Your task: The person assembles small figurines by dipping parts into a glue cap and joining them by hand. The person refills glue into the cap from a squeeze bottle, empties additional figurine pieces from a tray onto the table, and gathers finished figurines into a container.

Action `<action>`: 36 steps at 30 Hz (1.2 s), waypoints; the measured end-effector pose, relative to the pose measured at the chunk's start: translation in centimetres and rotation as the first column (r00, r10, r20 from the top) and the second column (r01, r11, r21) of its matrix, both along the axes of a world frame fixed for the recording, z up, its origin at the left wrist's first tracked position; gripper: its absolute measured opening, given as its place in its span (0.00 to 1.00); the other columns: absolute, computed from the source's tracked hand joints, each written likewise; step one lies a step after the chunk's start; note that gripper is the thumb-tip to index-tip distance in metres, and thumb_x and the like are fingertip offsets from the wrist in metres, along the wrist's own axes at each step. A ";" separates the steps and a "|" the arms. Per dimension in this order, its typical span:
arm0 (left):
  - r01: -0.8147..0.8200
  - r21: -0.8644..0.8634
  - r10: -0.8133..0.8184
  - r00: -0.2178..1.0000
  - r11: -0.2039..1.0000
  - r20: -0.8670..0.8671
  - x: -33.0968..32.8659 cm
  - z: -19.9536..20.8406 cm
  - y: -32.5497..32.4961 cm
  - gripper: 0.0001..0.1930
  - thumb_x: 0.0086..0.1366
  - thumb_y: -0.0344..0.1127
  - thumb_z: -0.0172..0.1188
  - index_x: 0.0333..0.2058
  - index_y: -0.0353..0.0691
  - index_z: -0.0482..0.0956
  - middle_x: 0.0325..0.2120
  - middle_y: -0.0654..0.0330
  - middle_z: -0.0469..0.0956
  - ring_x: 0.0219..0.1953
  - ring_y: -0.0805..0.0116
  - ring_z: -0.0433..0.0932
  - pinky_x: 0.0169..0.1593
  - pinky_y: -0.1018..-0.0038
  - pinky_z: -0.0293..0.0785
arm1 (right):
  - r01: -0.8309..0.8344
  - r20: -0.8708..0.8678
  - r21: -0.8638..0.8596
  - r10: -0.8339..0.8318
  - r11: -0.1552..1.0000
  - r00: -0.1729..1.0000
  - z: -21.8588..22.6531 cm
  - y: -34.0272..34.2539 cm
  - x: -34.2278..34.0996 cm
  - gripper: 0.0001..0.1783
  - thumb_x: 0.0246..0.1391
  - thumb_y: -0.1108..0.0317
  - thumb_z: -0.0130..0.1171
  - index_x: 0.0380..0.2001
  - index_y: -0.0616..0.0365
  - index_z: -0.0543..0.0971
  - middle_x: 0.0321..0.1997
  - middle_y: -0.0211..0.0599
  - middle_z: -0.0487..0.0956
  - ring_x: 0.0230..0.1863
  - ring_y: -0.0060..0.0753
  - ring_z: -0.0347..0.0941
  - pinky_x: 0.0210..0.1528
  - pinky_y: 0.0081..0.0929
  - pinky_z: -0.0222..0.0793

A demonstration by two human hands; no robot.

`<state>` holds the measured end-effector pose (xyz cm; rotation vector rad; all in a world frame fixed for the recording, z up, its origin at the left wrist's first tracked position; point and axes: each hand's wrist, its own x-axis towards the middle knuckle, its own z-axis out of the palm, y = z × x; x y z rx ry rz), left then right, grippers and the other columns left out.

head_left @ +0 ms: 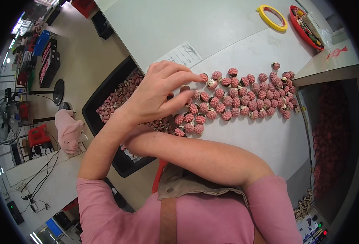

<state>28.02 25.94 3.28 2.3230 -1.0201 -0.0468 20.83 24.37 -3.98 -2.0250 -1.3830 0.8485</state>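
Over the left end of a spread of small pink knobby pieces [236, 97] hovers my left hand [161, 87], palm down. Its thumb and index finger are apart, and the index fingertip is at or just touching one piece. The pieces are rounded and ridged, some showing dark brown or cream undersides. My right forearm crosses under the left one, so my right hand [135, 138] is mostly hidden at the rim of a black bin [90, 103]. Many similar pink and brown pieces fill that bin. Whether the right hand holds anything does not show.
A white table [252, 138] carries a paper sheet [183, 53], a yellow tape roll [272, 18] and a red tray of tools [305, 28]. At right stands a dark container [332, 142] of reddish pieces. A fan [6, 122] and a pink plush pig [68, 130] are at left.
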 end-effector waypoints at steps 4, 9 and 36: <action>-0.235 -0.222 0.222 0.972 0.946 -0.083 -0.5 -0.8 2.3 0.16 0.59 0.29 0.49 0.46 0.41 0.76 0.42 0.57 0.74 0.48 0.59 0.68 0.55 0.67 0.61 | 0.002 0.002 -0.007 -0.002 1.000 1.000 0.7 -0.6 -0.1 0.15 0.48 0.75 0.54 0.41 0.59 0.78 0.41 0.45 0.80 0.44 0.44 0.77 0.44 0.37 0.74; -0.307 -0.261 0.297 0.952 0.915 -0.078 -0.7 -0.7 3.7 0.16 0.58 0.29 0.49 0.47 0.40 0.75 0.46 0.56 0.72 0.50 0.59 0.66 0.56 0.68 0.61 | -0.058 -0.036 -0.082 0.055 0.995 0.998 1.9 -1.4 0.4 0.15 0.48 0.72 0.55 0.41 0.58 0.82 0.47 0.43 0.79 0.51 0.38 0.75 0.49 0.35 0.72; -0.276 -0.146 0.297 0.943 0.950 0.150 -7.5 -1.3 5.1 0.25 0.53 0.37 0.64 0.50 0.37 0.71 0.51 0.52 0.68 0.56 0.54 0.65 0.60 0.62 0.59 | -0.135 0.025 0.136 0.132 0.981 0.991 2.3 -3.5 -1.8 0.08 0.46 0.73 0.53 0.27 0.63 0.79 0.29 0.45 0.81 0.30 0.43 0.79 0.30 0.38 0.73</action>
